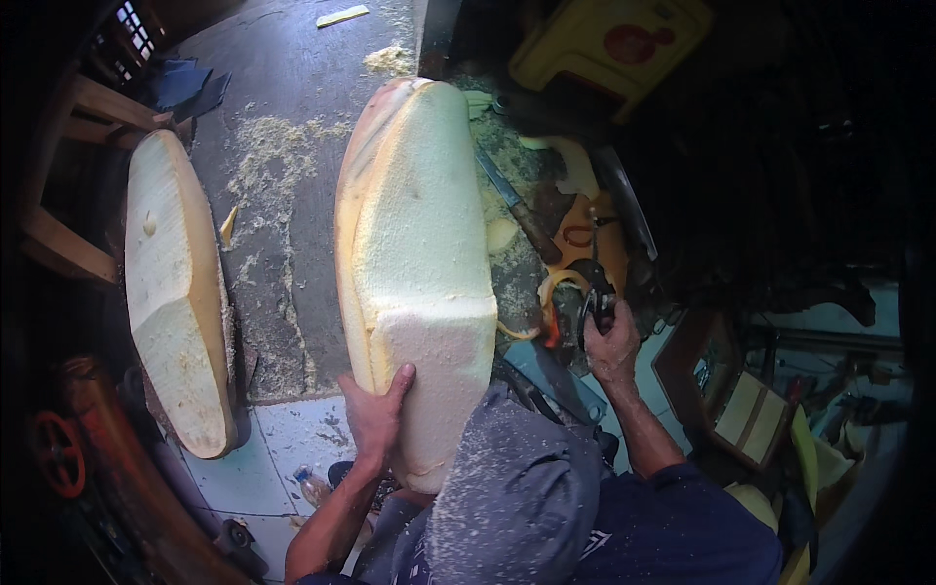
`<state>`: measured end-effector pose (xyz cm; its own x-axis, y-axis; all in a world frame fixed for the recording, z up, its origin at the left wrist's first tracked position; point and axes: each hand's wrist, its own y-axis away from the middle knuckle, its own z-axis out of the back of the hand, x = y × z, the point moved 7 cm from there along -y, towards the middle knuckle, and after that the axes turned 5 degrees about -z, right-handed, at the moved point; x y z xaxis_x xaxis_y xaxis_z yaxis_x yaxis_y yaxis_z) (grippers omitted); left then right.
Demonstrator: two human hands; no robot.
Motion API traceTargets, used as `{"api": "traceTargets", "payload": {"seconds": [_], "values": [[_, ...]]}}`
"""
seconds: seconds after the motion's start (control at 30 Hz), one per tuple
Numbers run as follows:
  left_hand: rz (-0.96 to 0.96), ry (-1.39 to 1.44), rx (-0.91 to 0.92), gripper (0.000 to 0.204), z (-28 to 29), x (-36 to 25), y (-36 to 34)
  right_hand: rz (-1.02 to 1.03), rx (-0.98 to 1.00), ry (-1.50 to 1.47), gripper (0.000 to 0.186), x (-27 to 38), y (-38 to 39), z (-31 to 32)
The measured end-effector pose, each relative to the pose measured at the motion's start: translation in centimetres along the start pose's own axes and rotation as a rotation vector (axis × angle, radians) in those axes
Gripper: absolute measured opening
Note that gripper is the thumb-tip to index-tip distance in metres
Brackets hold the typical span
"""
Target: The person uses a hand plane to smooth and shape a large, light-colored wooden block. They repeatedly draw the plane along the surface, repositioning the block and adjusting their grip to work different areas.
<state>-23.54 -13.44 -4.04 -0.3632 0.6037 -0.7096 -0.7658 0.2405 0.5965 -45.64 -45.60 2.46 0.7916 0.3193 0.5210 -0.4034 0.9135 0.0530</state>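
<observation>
A long motorcycle-seat-shaped foam block [424, 214] lies in front of me, pale with a yellowish, rough surface and a step across its middle. My left hand [375, 419] grips its near left edge, thumb on top and fingers around the side. Off to the right of the foam, my right hand [612, 343] is closed around a dark tool [593, 297]; its kind is hard to make out in the shadow. Foam dust clings to that hand. Close by, a knife [517, 203] with a wooden handle rests on the dusty work surface.
A second foam seat [171, 302] stands at the left. Crumbs of foam [268, 166] are scattered over the dark tabletop [263, 58]. A wooden frame [73, 244] is at the far left, a yellow plastic object [575, 49] at the back right. White tiles [234, 478] show below.
</observation>
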Motion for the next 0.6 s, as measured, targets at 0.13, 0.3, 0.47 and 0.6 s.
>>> {"api": "traceTargets", "payload": {"seconds": [0.13,0.3,0.47,0.6], "values": [[-0.048,0.100,0.010,0.079,-0.2,0.2,0.1,-0.279,0.308,0.128,0.054,1.0,4.1,-3.0],[-0.074,0.199,0.061,0.075,-0.7,0.3,0.1,-0.364,0.528,0.244,0.079,2.9,7.7,-6.3],[-0.084,0.201,0.091,0.075,-0.6,0.6,0.0,-0.357,0.523,0.232,0.087,4.2,7.9,-7.8],[-0.103,0.267,0.108,0.074,-0.7,0.8,-0.1,-0.399,0.585,0.261,0.089,4.2,7.6,-8.4]]}}
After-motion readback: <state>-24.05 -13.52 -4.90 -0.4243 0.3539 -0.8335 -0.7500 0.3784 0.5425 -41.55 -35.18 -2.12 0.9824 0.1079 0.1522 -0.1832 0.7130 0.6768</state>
